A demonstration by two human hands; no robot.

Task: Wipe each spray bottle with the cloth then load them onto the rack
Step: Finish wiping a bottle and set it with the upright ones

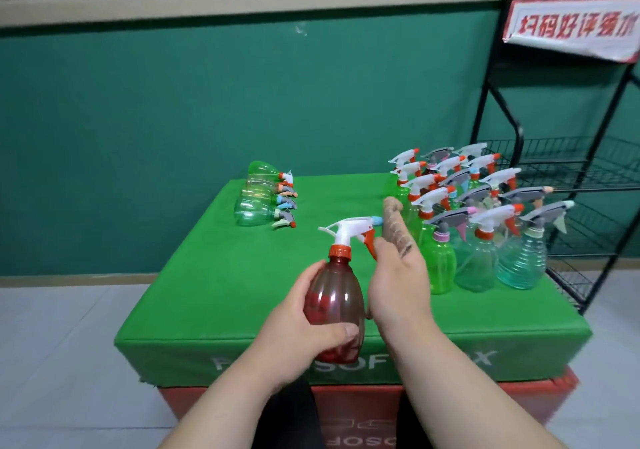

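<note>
A person's left hand point(304, 313) wraps its fingers and thumb round the belly of a red spray bottle point(337, 296), held upright over the near edge of the green padded table point(214, 275). The bottle's white sprayer head carries an orange trigger and collar, and its nozzle points toward 3 o'clock. Just beside it at 3 o'clock, the right hand point(398, 282) grips a brown cloth point(394, 223), which stands up past the fingers close to the nozzle; whether the cloth touches the bottle cannot be told. At 2 o'clock from the held bottle, a crowd of upright bottles point(478, 261) in green and teal stands packed together on the table's right side. At 11 o'clock, a short row of clear green lying bottles point(256, 206) rests on its sides near the far left corner. A black wire rack point(571, 162) stands off the table's right edge, topped by a red-and-white sign point(571, 27).
</note>
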